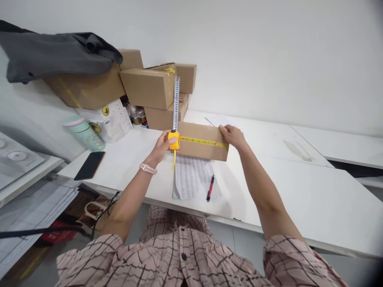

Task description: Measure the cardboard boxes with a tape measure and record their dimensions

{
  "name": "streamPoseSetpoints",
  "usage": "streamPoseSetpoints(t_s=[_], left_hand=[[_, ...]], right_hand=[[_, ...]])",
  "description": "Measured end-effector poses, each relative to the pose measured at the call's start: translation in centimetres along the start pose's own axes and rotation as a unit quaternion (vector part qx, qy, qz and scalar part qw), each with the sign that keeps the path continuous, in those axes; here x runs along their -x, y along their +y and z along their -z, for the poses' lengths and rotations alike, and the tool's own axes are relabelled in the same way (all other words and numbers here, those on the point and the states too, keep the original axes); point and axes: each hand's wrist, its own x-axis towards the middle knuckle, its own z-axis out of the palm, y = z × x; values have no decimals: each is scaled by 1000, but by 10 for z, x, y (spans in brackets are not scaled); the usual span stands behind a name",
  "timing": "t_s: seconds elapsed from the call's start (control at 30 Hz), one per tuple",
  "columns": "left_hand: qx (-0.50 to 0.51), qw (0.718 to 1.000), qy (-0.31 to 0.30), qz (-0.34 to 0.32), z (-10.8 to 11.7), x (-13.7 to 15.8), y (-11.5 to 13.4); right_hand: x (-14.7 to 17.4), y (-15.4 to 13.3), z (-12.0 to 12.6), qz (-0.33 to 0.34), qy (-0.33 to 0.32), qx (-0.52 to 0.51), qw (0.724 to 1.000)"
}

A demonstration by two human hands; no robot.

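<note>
Along the white tabletop's left side stand a mint tumbler and stacked cartons near a dark phone, while a taped box partly covers printed sheets bearing a pen. The left hand clasps a yellow tape measure at the box's left end, its blade extended towards the cartons; the right hand pinches the box's far right corner. Some left fingers are hidden, the sheets' print is illegible, and whether the box touches the table is unclear.
</note>
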Motion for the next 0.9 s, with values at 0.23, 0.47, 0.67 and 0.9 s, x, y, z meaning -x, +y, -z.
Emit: streamPoseSetpoints(t_s=[0.23, 0.47, 0.67, 0.9], left_hand=[[43, 998, -44, 3, -52, 33, -10], [111, 978, -103, 142, -86, 87, -56], [121, 972, -100, 177, -86, 101, -74], [100, 976, -103, 165, -90, 108, -89]], right_hand=[[-40, -28, -22, 67, 22, -8, 997], [-49, -36, -32, 28, 36, -20, 999], [-49, -40, -34, 22, 40, -1, 999], [-52, -44, -37, 15, 58, 15, 998]])
